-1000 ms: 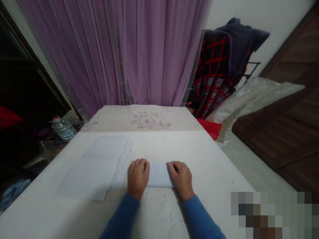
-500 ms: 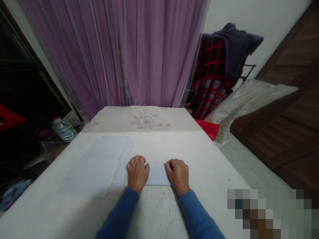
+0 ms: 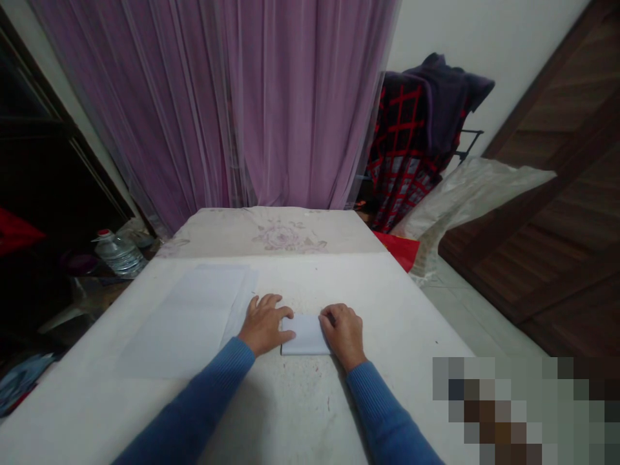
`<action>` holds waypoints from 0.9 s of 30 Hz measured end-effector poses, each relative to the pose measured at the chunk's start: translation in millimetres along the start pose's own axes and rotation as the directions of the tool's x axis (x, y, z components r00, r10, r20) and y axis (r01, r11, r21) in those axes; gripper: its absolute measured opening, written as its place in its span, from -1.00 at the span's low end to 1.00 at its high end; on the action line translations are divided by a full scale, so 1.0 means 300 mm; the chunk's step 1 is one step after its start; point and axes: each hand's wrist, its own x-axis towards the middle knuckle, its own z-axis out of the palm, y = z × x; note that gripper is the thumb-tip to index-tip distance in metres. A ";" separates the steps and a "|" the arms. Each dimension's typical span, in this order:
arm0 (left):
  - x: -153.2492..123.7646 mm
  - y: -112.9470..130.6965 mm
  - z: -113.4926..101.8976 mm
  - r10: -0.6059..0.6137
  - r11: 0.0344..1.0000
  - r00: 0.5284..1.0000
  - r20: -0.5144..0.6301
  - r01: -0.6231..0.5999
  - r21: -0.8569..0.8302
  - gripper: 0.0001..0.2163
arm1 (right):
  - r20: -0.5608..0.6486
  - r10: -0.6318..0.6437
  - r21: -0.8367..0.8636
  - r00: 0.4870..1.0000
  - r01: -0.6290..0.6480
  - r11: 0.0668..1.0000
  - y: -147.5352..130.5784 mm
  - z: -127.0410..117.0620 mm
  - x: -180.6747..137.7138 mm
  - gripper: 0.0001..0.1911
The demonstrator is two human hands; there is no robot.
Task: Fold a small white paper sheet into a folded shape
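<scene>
A small folded white paper (image 3: pixel 304 334) lies on the white table (image 3: pixel 378 310) in front of me. My left hand (image 3: pixel 264 325) rests at its left edge with fingers stretched flat and the thumb pressing on the paper. My right hand (image 3: pixel 343 334) sits on the paper's right end with its fingers curled down onto it. Both arms wear blue sleeves.
A stack of flat white sheets (image 3: pixel 191 316) lies to the left of my hands. A floral cloth (image 3: pixel 285 234) covers the table's far end before purple curtains (image 3: pixel 217 103). A water bottle (image 3: pixel 116 253) stands left, clothes on a rack (image 3: pixel 416 135) right.
The folded paper has grown shorter between my hands. My left hand went from curled on the paper to fingers spread flat at its left edge. The view shifted slightly.
</scene>
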 end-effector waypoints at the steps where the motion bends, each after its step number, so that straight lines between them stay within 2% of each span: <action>1: -0.002 -0.004 -0.006 0.011 1.000 1.000 0.025 -0.011 0.001 -0.68 | 0.011 0.002 -0.004 1.000 -0.002 1.000 0.000 -0.005 0.002 -0.92; 4: -0.002 -0.007 -0.022 0.026 1.000 0.998 0.064 -0.026 0.004 -0.63 | 0.049 -0.009 -0.064 0.999 0.012 0.998 -0.015 -0.030 0.006 -0.90; 6: 0.000 -0.003 -0.027 0.027 1.000 0.997 0.073 -0.028 0.013 -0.63 | 0.063 -0.063 -0.138 0.996 0.071 0.988 -0.041 -0.046 0.001 -0.88; 8: 0.003 0.002 -0.029 0.030 0.999 0.997 0.075 -0.032 0.026 -0.63 | 0.096 -0.180 -0.184 0.979 0.195 0.963 -0.075 -0.051 -0.011 -0.87; 11: 0.003 0.008 -0.030 0.034 0.999 0.997 0.070 -0.037 0.040 -0.64 | 0.203 -0.342 -0.128 0.917 0.371 0.920 -0.122 -0.038 -0.041 -0.86; 13: -0.001 0.010 -0.032 0.033 0.998 0.997 0.066 -0.037 0.049 -0.64 | 0.236 -0.330 -0.049 0.914 0.350 0.935 -0.136 -0.026 -0.062 -0.86; 18: -0.016 0.010 -0.038 0.027 0.997 0.995 0.095 -0.033 0.065 -0.56 | 0.229 -0.255 0.115 0.939 0.235 0.965 -0.117 -0.026 -0.102 -0.87; 27: -0.026 0.017 -0.045 0.023 0.993 0.991 0.134 -0.038 0.109 -0.48 | 0.173 -0.179 0.141 0.969 0.155 0.978 -0.118 -0.017 -0.143 -0.90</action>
